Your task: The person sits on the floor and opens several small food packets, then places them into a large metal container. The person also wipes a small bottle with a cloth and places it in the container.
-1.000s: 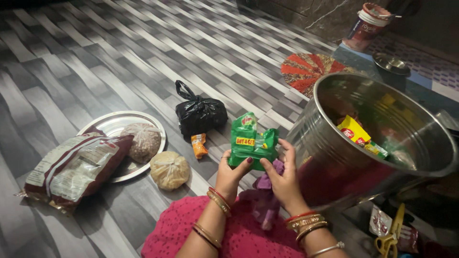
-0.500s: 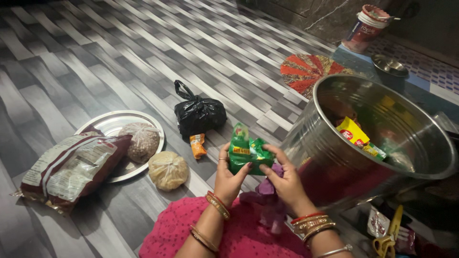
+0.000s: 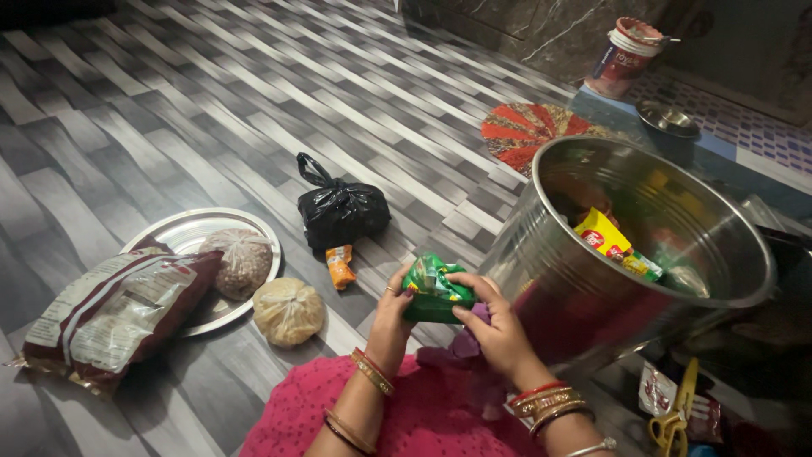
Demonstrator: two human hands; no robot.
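Observation:
Both hands hold a green plastic packet (image 3: pixel 433 288), folded small, above my lap. My left hand (image 3: pixel 394 311) grips its left side and my right hand (image 3: pixel 493 320) grips its right side and top. A purple cloth (image 3: pixel 465 345) lies under the hands on my pink garment (image 3: pixel 397 415). Just to the right stands a large steel pot (image 3: pixel 609 288), tilted toward me, with a yellow packet (image 3: pixel 600 234) and other packets inside.
On the striped floor lie a knotted black bag (image 3: pixel 340 211), a small orange sachet (image 3: pixel 340 266), a steel plate (image 3: pixel 182 233) with a tied bag of grain (image 3: pixel 239 261), another tied bag (image 3: pixel 288 311), a large red-and-white packet (image 3: pixel 114 313). Yellow scissors (image 3: pixel 672 419), a round mat (image 3: pixel 529 134).
The green packet has been folded down from a tall, upright shape into a compact bundle. Both hands have closed in around it.

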